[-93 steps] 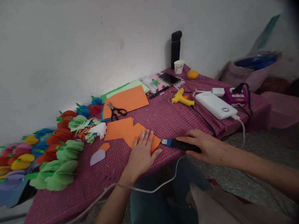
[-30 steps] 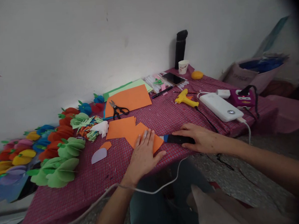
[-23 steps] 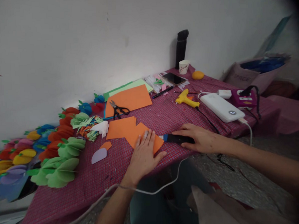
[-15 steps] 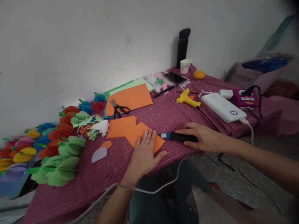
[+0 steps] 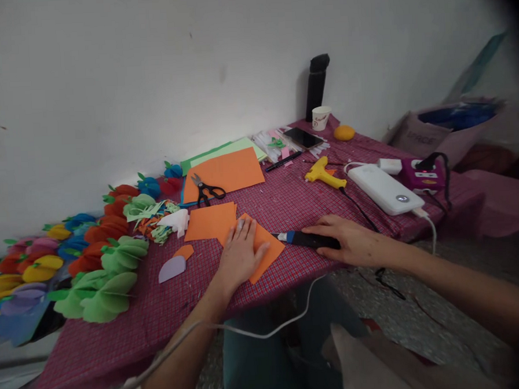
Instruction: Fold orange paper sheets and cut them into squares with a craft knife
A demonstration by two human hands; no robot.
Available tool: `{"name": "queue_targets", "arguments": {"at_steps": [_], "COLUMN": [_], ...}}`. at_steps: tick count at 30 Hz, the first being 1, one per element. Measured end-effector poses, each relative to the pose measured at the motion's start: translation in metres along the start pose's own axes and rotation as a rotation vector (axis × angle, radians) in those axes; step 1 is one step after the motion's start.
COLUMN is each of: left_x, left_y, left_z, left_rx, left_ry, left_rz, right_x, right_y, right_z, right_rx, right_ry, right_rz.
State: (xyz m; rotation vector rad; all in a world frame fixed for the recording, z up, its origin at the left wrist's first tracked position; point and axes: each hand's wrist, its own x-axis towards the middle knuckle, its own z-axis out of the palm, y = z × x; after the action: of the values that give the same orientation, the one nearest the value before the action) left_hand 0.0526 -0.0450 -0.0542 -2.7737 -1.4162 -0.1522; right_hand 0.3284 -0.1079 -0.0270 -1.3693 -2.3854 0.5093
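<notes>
My left hand [image 5: 239, 255] lies flat, fingers spread, on a folded orange paper sheet [image 5: 266, 247] near the front edge of the table. My right hand [image 5: 348, 241] rests on a black-handled utility knife [image 5: 300, 238] with a blue collar; its tip points left at the orange sheet's right corner. A second orange piece [image 5: 209, 221] lies just behind the first, partly under it.
The table wears a red checked cloth [image 5: 286, 199]. On it lie black scissors [image 5: 206, 190], a large orange sheet [image 5: 230, 170], a yellow glue gun [image 5: 323, 173], a white power bank [image 5: 383, 188], a phone [image 5: 305, 137]. Paper fruit [image 5: 102, 266] crowd the left. A black flask [image 5: 316, 86] stands by the wall.
My left hand has slid left across the orange sheet, baring more of its right corner. The knife under my right hand has shifted slightly.
</notes>
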Motion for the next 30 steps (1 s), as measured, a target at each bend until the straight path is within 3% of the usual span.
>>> {"name": "queue_targets", "arguments": {"at_steps": [30], "left_x": [-0.002], "left_y": [0.005], "left_z": [-0.003], "left_rx": [-0.002], "left_ry": [0.011], "left_rz": [-0.013], "right_x": [0.014], "right_y": [0.005], "right_z": [0.005], "right_rx": [-0.001], "right_ry": [0.037], "right_rz": [-0.022]}}
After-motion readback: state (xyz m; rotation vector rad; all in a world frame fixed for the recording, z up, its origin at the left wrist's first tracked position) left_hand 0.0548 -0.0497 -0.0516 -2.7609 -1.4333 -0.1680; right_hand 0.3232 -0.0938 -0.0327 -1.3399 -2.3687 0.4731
